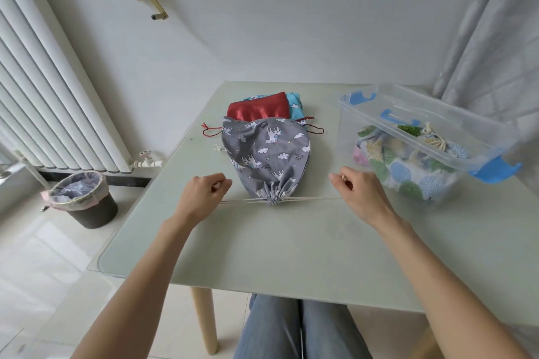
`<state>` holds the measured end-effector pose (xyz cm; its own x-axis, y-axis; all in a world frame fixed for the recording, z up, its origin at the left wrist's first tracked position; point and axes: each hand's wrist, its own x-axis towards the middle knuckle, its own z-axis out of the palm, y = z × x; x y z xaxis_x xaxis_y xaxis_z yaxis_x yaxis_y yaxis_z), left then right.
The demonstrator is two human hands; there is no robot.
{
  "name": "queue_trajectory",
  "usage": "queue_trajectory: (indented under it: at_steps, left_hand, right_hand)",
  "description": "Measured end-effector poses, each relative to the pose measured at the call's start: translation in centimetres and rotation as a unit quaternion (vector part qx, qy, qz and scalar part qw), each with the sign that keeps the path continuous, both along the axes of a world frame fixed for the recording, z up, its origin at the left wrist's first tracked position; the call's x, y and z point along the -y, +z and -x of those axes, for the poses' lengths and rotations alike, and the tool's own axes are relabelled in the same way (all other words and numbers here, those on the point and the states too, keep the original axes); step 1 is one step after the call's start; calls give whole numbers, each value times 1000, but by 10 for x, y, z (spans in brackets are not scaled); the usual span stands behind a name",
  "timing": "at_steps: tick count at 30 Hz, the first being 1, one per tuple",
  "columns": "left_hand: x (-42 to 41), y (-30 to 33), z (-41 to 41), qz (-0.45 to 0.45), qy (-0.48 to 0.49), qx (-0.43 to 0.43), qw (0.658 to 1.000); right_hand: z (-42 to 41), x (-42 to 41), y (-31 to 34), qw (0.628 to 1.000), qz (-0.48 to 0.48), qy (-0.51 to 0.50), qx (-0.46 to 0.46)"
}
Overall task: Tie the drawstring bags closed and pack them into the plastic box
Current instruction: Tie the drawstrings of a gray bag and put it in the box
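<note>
Nearest to us, our left hand [201, 194] and right hand [360, 192] sit on either side of the grey bag [267, 154], each with fingers curled and pinching an end of the pale cord [309, 199]. The cord runs taut in a straight line between them, just above the table [262, 256]. The mouth of the grey bag, which faces us, is gathered into tight pleats where the cord passes through, so we judge it drawn closed but not yet knotted; no knot shows.

Behind the grey bag lies a red bag [258, 109] with its red cord trailing loose at both sides, and a blue patterned bag [294, 102] peeks out beside it. Both look flat and untied, so we take them as work still waiting.

To the right stands the plastic box [423, 137], clear with blue clips, its lid resting tilted across the top. Inside is at least one floral bag [408, 175] with a knotted cord near its top; how many lie there we cannot tell. By our estimate the task is partly done: some packed, one in hand, two left.
</note>
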<state>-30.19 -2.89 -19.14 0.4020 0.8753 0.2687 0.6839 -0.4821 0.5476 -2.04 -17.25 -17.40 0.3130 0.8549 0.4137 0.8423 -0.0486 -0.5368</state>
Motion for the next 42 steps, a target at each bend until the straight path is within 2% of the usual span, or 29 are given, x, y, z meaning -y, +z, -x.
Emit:
queue_trajectory:
  at_steps: [1,3,5,7,10,15,19,21,25,29,34,37,42]
  left_hand:
    - [2,6,-1,22,-18,29,999]
    - [10,24,-5,99,-71,126,984]
    - [16,42,-12,194,-114,235,946]
    - [14,53,-24,235,-130,289,919]
    - [11,60,-48,217,-156,290,919]
    - [-2,44,-80,146,-194,234,942]
    - [-8,39,-92,136,-214,248,935]
    - [-8,35,-95,142,-216,261,930]
    - [-5,26,-101,127,-175,289,933]
    - [-2,18,-105,89,-109,266,954]
    - [2,17,-103,51,-91,284,953]
    - [6,18,-106,36,-94,309,946]
    - [4,17,-111,-12,-114,291,950]
  right_hand:
    - [0,0,3,1000,7,4,-25]
    - [3,-1,17,988,12,46,-147]
    - [9,-6,36,944,25,117,-307]
    - [14,-18,48,910,48,154,-382]
    - [25,-40,49,901,81,162,-394]
    - [37,-64,31,896,85,165,-404]
    - [36,-69,17,900,58,118,-417]
    - [35,-70,11,912,51,105,-393]
    - [34,-72,3,922,22,78,-380]
    - [33,-74,4,902,-14,37,-430]
    - [29,-75,2,888,-17,-10,-460]
    - [32,-74,4,881,6,14,-473]
    - [35,-73,9,835,22,84,-544]
